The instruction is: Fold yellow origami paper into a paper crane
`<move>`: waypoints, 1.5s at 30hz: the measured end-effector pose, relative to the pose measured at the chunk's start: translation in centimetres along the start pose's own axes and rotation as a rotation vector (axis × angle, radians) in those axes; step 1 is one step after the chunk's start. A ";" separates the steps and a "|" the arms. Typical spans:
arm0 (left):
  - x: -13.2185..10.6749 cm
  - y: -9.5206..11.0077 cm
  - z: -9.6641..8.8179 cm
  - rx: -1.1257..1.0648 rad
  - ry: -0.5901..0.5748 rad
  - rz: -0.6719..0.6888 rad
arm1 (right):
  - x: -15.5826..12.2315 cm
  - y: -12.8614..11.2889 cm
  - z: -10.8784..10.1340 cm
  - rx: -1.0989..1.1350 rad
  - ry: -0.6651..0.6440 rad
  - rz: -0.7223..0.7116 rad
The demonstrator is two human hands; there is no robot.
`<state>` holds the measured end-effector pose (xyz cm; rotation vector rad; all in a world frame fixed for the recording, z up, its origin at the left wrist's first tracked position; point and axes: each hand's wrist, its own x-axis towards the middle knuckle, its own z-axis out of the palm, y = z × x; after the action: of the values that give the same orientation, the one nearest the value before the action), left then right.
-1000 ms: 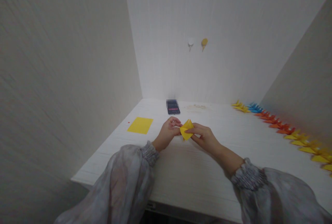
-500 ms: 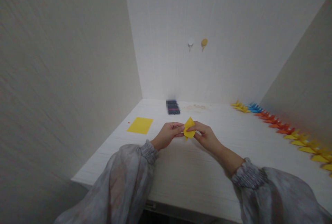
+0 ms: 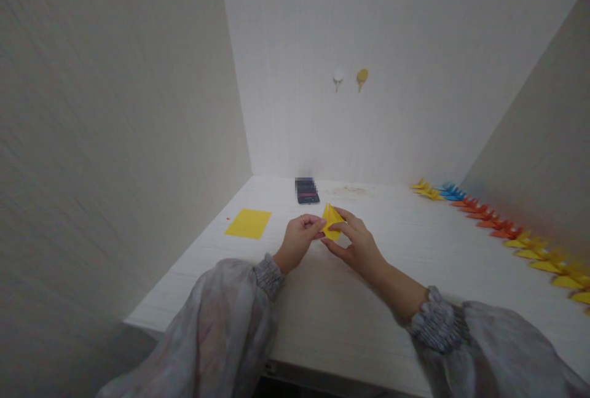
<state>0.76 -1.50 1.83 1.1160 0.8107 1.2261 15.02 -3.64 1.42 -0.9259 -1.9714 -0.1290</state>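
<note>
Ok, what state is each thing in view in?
Small folded yellow paper piece: creased, pointed end up.
Left hand: pinching that piece.
Right hand: curved at its right side, grip unclear.
Square yellow paper sheet: flat, unfolded.
Dark rectangular phone: face up, red band showing, top pixelated.
Multicoloured folded-paper figures: lined up.
Round white hook: mounted.
Round yellow hook: mounted.

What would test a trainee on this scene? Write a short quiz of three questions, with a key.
1. True or false: the flat yellow sheet lies to the left of the phone.
2. In the row of folded figures, which color follows blue, coming toward the person? A green; B orange-red; C white.
3. Fill in: the left hand and right hand both touch the folded paper, whose color is ____.

Key: 1 true; 2 B; 3 yellow.
</note>
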 end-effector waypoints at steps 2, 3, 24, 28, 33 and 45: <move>-0.1 0.3 0.4 0.017 0.056 0.051 | 0.3 -0.5 0.1 -0.024 0.028 0.011; -0.2 0.5 0.6 0.029 0.074 0.075 | 0.5 -0.7 0.1 -0.026 0.038 0.021; -0.1 0.2 0.4 -0.083 -0.102 0.049 | 0.5 -0.5 0.3 0.156 0.024 0.158; -0.1 0.3 0.5 -0.121 -0.016 0.054 | 0.6 -0.3 0.2 0.122 -0.005 0.178; -0.2 0.4 0.8 -0.167 -0.024 0.075 | 0.6 -0.4 0.2 0.085 -0.007 0.281; -0.2 0.1 0.4 -0.056 -0.077 0.138 | 0.6 -0.4 0.0 0.161 -0.003 0.312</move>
<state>1.06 -1.74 2.03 1.1814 0.6461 1.3046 14.57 -3.63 2.00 -1.1121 -1.7851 0.2056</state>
